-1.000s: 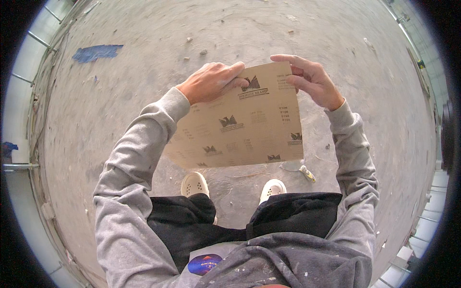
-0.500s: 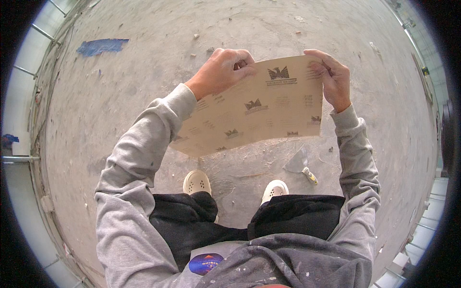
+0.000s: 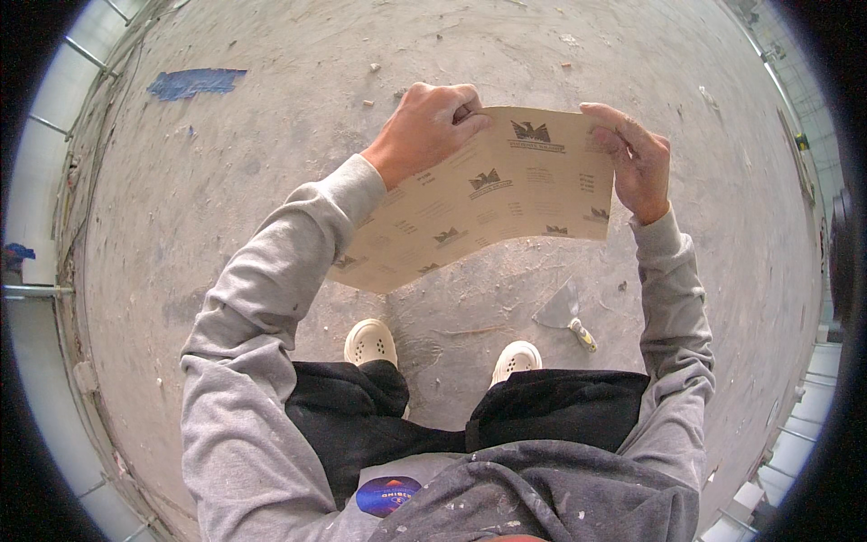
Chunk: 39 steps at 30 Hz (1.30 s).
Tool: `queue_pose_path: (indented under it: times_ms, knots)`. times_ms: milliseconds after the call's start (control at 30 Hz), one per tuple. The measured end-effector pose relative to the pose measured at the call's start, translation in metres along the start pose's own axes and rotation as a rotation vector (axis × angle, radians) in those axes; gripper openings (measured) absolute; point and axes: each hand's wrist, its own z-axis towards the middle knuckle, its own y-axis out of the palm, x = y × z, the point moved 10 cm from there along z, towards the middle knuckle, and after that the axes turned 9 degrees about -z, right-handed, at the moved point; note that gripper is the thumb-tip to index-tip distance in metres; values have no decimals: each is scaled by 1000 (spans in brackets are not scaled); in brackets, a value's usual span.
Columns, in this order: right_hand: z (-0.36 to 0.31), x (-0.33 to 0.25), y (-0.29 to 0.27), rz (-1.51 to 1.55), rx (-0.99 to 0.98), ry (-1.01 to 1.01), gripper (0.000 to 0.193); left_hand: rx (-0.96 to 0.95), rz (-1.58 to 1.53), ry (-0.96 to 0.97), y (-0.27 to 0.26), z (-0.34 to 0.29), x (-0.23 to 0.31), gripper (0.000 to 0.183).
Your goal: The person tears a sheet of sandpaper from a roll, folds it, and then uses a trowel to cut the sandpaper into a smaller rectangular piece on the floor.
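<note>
A tan sheet of sandpaper (image 3: 488, 203), its printed backing facing me, hangs between my two hands above the floor. My left hand (image 3: 429, 131) pinches its upper edge left of the middle, fingers curled over. At the upper right corner my right hand (image 3: 637, 158) grips the sheet between thumb and fingers. The lower edge bows, and the sheet's left part droops toward my left forearm. The abrasive side is hidden from view.
On the concrete floor (image 3: 253, 217) a putty knife (image 3: 567, 316) lies in front of my right shoe (image 3: 517, 359). My left shoe (image 3: 370, 343) is beside it. A strip of blue tape (image 3: 194, 83) lies at the far left, with small debris scattered about.
Both hands have shifted slightly to the right with the sandpaper. The sheet's lower edge has risen and now curves more. The putty knife lies where it was.
</note>
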Motion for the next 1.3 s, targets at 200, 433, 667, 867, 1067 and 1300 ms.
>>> queue_pose_path:
  times_ms: [200, 433, 667, 867, 1067, 1300]
  knots:
    - [-3, -27, -2, -24, 5, -190, 23, 21, 102, -6, -14, 2, 12, 23]
    - [-3, -35, -3, 3, -52, -264, 26, 76, -29, -35, -18, 5, 5, 23]
    - [3, -16, -7, 41, -9, 21, 23, 30, 16, -110, -17, 5, -1, 28]
    - [4, -8, -5, -4, -44, -7, 19, 2, 68, -123, -14, 7, -8, 31]
    - [3, 1, -3, 22, -63, 29, 18, 63, 60, -51, -16, 6, -1, 24]
    - [7, 10, -9, 81, -39, 84, 20, 23, 43, 114, -8, 8, 6, 18]
